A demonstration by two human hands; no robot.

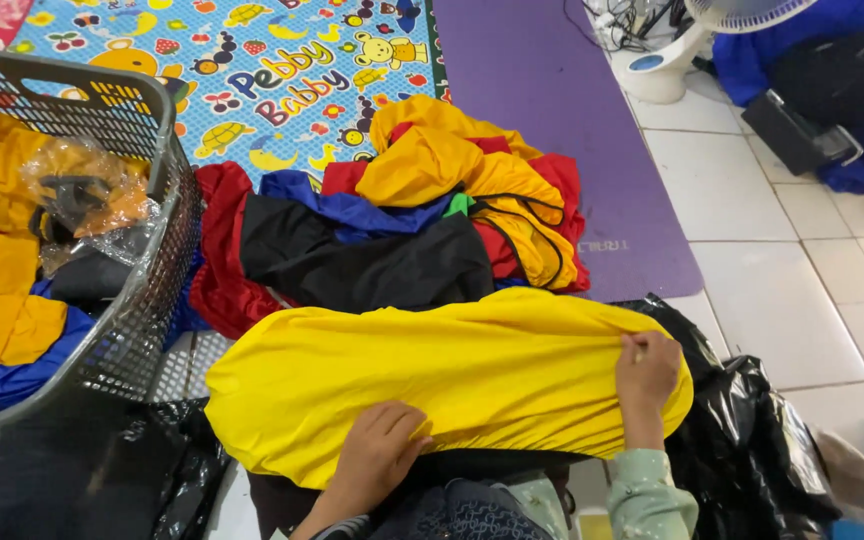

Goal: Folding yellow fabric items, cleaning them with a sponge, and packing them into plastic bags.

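Hands (377, 455) on yellow cloth (432, 375) | clothes pile (402, 220) behind | basket (157, 290) left

We saw a grey laundry basket (157, 290) at left, a heap of red, black and blue garments (372, 240) beyond, and a purple mat (552, 120) far right.

The left hand (377, 455) comes up from the bottom edge of the view, palm down, fingers curled and bunched together. The right hand (647, 370) reaches further forward on a pale green sleeve (647, 500), wrist straight, with fingertips seemingly pinched shut, though the grip itself is hard to make out.
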